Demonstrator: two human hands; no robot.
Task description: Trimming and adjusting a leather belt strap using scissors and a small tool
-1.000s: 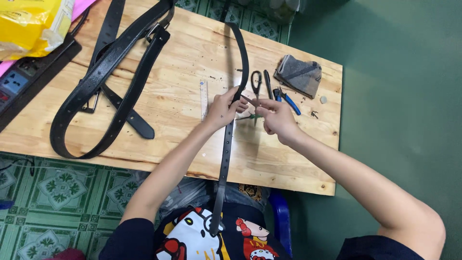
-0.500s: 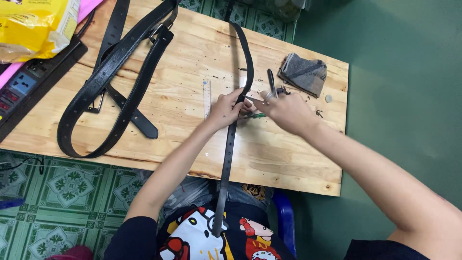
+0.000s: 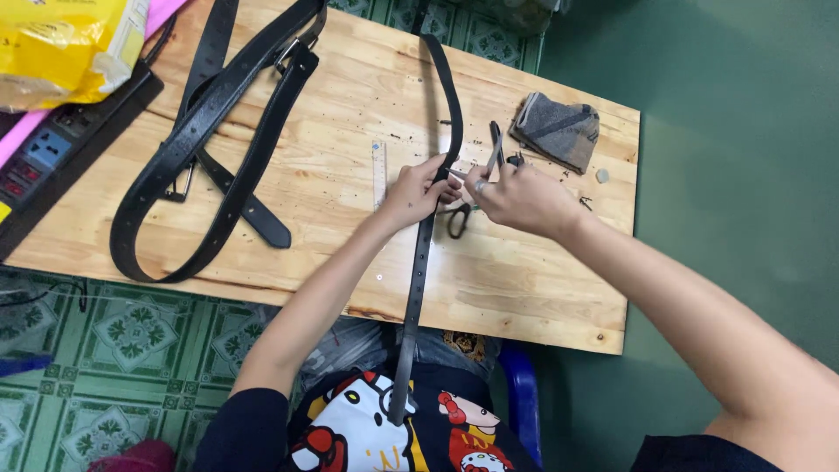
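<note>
Near the tabletop's point(image 3: 262, 262) right edge, the left hand point(image 3: 418, 194) pinched the black belt point(image 3: 423, 262) while the right hand point(image 3: 517, 197) was closed on a metal tool point(image 3: 495, 156); a slip could likely nick fingers.

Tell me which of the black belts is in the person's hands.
The narrow belt running down the board's middle to the lap, pinched by the left hand. The wider belts lie untouched at the left.

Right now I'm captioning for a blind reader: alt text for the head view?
Two bare hands work a long black belt on a wooden table: left hand grips it, right hand holds a tool against it. More black belts lie left.
</note>
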